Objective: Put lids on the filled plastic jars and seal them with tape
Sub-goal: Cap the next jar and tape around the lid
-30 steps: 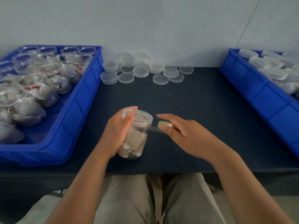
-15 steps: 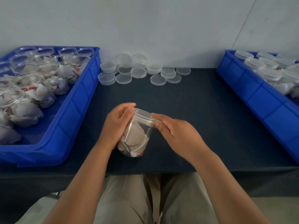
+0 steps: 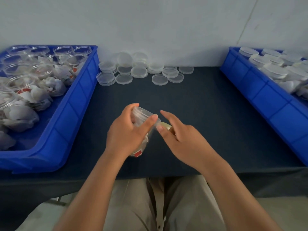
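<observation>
A lidded jar [image 3: 143,124] filled with crumpled paper is held tilted above the near middle of the dark table [image 3: 208,105], its lid [image 3: 141,112] leaning away and to the right. It is wrapped by the left hand [image 3: 128,132], thumb across the lid's rim and fingers closed around the body. Just beside it, the right hand [image 3: 181,139] is pinched narrowly on a small pale roll of tape [image 3: 165,125], the forefinger stretched out toward the lid; whether tape is stuck to the jar cannot be told.

Open tabletop is left on all sides of the hands: a broad bare strip to the right as far as the right blue bin [image 3: 260,90], a narrower one to the left up to the wall of the left blue bin [image 3: 70,110], and clear cloth ahead up to the loose lids [image 3: 141,70] clustered against the wall [image 3: 150,22]. The table's near edge is overhung by both forearms.

The left bin is packed with open filled jars [image 3: 25,97]; the right bin is filled with lidded jars [image 3: 273,67]. The table is covered in dark blue cloth and set against a plain pale wall.
</observation>
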A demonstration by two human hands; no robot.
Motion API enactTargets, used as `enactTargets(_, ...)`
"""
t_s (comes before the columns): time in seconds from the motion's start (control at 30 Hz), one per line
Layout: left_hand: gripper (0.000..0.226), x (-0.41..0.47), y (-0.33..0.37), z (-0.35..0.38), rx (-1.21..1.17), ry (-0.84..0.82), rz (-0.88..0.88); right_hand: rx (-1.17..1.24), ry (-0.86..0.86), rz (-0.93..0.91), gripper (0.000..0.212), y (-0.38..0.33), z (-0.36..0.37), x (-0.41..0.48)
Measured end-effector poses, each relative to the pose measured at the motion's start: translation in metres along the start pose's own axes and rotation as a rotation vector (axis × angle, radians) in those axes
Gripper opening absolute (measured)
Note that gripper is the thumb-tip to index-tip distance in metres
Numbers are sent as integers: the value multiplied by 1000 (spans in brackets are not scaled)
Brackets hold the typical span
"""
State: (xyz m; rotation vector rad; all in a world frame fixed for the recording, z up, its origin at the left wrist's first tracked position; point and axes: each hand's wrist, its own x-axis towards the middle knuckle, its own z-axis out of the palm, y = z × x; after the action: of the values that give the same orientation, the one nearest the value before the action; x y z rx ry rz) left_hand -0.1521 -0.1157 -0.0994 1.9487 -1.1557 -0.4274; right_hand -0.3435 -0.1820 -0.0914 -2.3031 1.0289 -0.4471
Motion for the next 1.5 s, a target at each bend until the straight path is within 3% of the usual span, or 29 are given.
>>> enactTargets(0.17, 67, 16, -6, -9, -122, -108, 27, 33, -69, -50, 53, 14, -6, -2)
enactTargets(0.3, 66, 18, -22, -15, -399, -308, 40, 40, -55, -78, 54, 15, -10, 9)
enactTargets(0.4, 66, 18, -31, -19, -513, -367, 39, 76, -52, -134, 47, 9, -5, 13)
enactTargets(0.5, 51, 13, -31, -20, -478, -327, 20, 82, -25, -112, 42, 2, 3, 14)
enactTargets(0.6, 38, 4, -22, -20, -302, -143, 77, 77, 16, -83, 44, -3, 5, 11)
enactTargets(0.67, 44, -4, -18, -22, -229, 2, 149, 47, 48, -83, 46, -7, 4, 8)
enactTargets(0.83, 73, -21, -7, -12, -78, 30, 162, -24, 82, -118, 46, -14, 7, 3)
enactTargets(0.9, 68, -20, -4, -9, -110, 91, 148, 3, 63, -111, 45, -15, 6, 3)
enactTargets(1.03, 51, -9, -2, -10, -174, 58, 113, 99, 33, -88, 49, -8, 2, 4)
enactTargets(1.2, 44, 5, 0, -15, -252, -45, 110, 92, -30, -90, 16, -1, -7, 1)
enactTargets(1.5, 45, 16, -10, -17, -411, -177, 53, 87, -211, -75, 27, -3, -23, 10)
